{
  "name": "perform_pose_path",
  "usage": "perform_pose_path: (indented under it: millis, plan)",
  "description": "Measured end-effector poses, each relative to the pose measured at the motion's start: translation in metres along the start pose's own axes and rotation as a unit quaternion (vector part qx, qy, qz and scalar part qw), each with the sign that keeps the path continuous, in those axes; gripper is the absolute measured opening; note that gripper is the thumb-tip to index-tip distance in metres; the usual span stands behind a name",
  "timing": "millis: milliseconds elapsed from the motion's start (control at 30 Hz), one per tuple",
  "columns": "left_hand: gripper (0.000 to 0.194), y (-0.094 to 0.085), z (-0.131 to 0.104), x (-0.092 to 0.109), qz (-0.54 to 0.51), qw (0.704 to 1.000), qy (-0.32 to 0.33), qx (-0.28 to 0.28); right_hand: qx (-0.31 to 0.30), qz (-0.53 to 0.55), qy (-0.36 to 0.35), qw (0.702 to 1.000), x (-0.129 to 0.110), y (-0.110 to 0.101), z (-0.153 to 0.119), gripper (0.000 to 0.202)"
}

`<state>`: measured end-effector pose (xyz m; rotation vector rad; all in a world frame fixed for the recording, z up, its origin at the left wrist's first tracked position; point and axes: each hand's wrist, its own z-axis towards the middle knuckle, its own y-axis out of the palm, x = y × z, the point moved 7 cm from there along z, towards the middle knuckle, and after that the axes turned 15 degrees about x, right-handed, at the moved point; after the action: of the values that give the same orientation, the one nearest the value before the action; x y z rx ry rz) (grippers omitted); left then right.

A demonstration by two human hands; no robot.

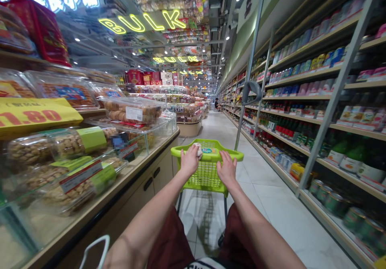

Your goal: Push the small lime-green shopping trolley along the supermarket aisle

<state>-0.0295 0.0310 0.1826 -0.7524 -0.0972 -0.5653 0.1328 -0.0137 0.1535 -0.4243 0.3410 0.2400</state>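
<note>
A lime-green shopping cart (208, 182) with a mesh plastic basket stands right in front of me in the aisle. My left hand (189, 161) is closed around a crumpled whitish wipe or tissue (198, 150), against the left part of the cart's handle. On the right part of the handle, my right hand (226, 168) has its fingers bent over the rim, thumb a little apart. A small coloured label (206, 150) shows on the handle between both hands. The inside of the basket is mostly hidden by its near wall.
To the left, a counter (141, 166) carries clear boxes of snacks (132, 110) and a yellow price sign (39, 116). Tall shelves (301, 148) of bottles and cans line the right. A grey pole (249, 72) rises beside the cart. The tiled aisle (211, 126) runs ahead, with a person (216, 104) far off.
</note>
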Motion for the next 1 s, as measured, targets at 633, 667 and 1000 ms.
perform_pose_path:
  millis: [633,667,1000]
  plan:
    - [0.048,-0.004,-0.003,-0.016,0.027,1.0,-0.012,0.009,-0.009,0.019,0.006,1.0,-0.004,0.0,-0.002,0.046]
    - [0.048,-0.003,-0.004,-0.009,0.018,1.0,-0.001,0.007,-0.012,0.029,0.0,1.0,-0.009,0.001,-0.003,0.046]
    - [0.051,0.009,-0.014,0.056,-0.23,0.968,0.091,0.046,0.017,0.288,0.141,0.947,-0.023,-0.003,0.01,0.047]
